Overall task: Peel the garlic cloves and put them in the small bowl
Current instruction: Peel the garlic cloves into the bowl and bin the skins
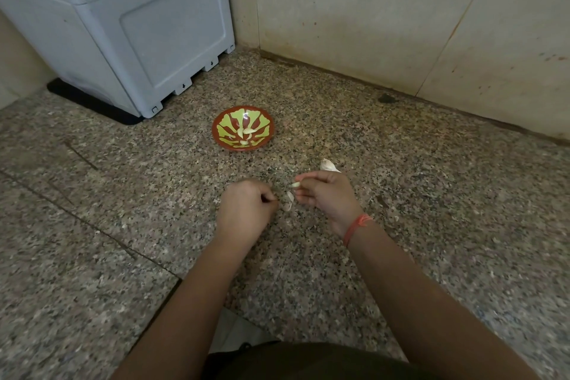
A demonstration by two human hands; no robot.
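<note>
1. Small round bowl [243, 132]: glazed ceramic, red-brown with yellow-green petal pattern, shallow. Set on worktop, well beyond both hands. Approx. three peeled cloves [246, 132], pale, smooth and curved, are seen at its centre

2. Peeled garlic clove [295, 184]: pale cream, glossy, tapered. Pinched betw. thumb and forefinger of right hand [327, 197], above the worktop, other fingers loosely curled. A red-orange thread band [357, 227] is worn at the wrist

3. Left hand [246, 210]: fingers curled inward, thumb laid against forefinger; whether anything is held there cannot be told

4. Papery white skin scrap [289, 200]: thin, curled, lying on worktop betw. the two hands

5. White garlic piece w/ papery husk [328, 165]: lying just behind right hand, partly hidden by it; clove or empty husk cannot be told

6. Speckled granite worktop [431, 194]: polished, grey-brown w/ black flecks, a seam line seen at left

7. Grey moulded plastic box-shaped appliance [123, 34]: matt, panelled, stood on a black mat [92, 105] at rear left

8. Beige tiled wall [354, 9]: smooth, lightly stained
</note>
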